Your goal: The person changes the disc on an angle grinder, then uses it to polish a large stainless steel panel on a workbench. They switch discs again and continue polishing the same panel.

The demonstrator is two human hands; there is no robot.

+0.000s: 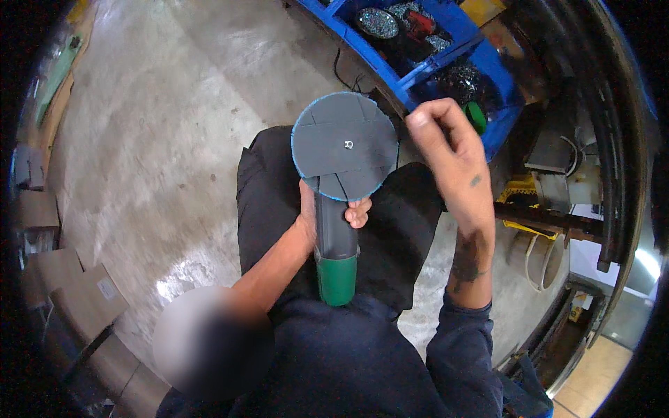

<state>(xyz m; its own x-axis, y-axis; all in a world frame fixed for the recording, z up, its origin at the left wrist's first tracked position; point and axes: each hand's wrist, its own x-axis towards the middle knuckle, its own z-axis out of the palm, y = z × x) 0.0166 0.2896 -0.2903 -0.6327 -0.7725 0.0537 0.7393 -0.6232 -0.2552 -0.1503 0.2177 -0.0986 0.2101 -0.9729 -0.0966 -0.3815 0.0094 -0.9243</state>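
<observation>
the left hand [306, 211] grips a green-and-black tool [337, 233] bearing a grey disc [327, 148]. the right hand [456, 157] curls near the blue bin [505, 104]; whether it pinches anything, one cannot tell.

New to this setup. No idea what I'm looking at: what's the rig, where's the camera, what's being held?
There's no robot: a person works with two bare hands. The single picture comes from a wide fisheye camera worn on the head, looking down, so straight edges bend near its rim.

The left hand grips a black-and-green handled tool topped by a dark round disc, over the person's dark-clothed lap. The right hand is raised to the right of the disc, thumb and fingers bent; I can't see anything in it.

Beyond it is a blue divided bin of metallic-looking bits. Boxes sit at the left, beside the grey floor.
</observation>
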